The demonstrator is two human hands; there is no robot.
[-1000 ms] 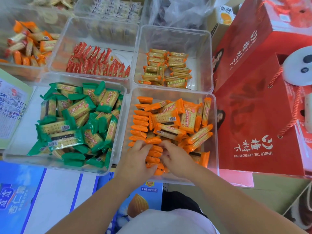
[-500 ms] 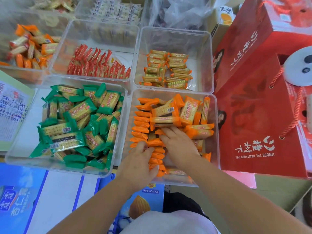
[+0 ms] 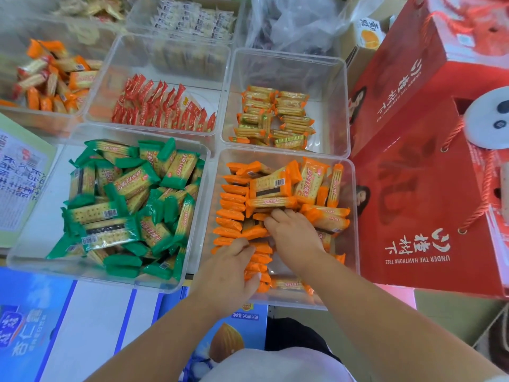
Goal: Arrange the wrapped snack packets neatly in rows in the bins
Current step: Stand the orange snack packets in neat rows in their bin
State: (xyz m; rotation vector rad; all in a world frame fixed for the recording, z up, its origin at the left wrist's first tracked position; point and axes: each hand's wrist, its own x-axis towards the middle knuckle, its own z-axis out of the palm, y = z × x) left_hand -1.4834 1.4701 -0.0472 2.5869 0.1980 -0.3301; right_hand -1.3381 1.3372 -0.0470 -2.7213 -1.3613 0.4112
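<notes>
A: Where are the orange packets point(image 3: 270, 186)?
B: Near-right bin point(image 3: 292, 301); the left hand point(image 3: 228, 268) grips the row point(image 3: 231, 213) along its left edge. The loose ones point(image 3: 327, 216) lie beyond the right hand point(image 3: 292, 235)'s curled fingers point(image 3: 275, 216), grip unclear.

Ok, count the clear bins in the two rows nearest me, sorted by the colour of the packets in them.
green-packet bin: 1
orange-packet bins: 2
red-packet bin: 1
yellow-packet bin: 1
Total: 5 bins
</notes>
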